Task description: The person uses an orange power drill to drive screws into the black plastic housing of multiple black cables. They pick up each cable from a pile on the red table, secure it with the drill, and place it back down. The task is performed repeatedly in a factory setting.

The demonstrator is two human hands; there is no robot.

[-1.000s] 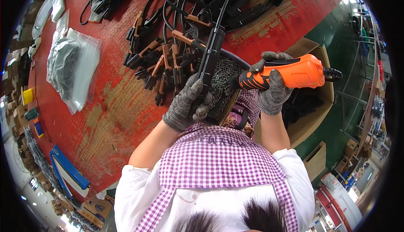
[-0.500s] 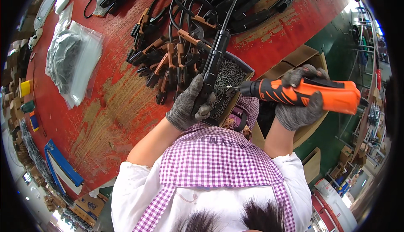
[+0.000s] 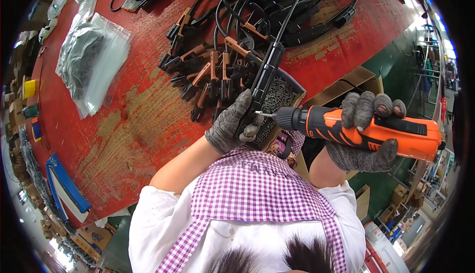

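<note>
Left fingers [image 3: 241, 103] curl closed round a handle [image 3: 267, 69]; right fingers [image 3: 365, 110] wrap a driver [image 3: 367, 134]. Its bit [image 3: 264, 114] is at the handle, fastening seemingly unfinished.

Looks like a factory workshop. Centres on a big red worktable [image 3: 133, 144], worn brown in patches and heaped with cabled black parts [image 3: 294, 15] and copper-coloured clamps [image 3: 214, 65], many of a kind. Has a mass of small loose screws [image 3: 281, 95] beside an orange power screwdriver [image 3: 371, 132]. Opens to the right onto a green floor [image 3: 390, 70] lined with metal racking [image 3: 426, 81]. Probably includes stacked cartons [image 3: 16, 122] at the left rim, though too bent and dim to be sure.
</note>
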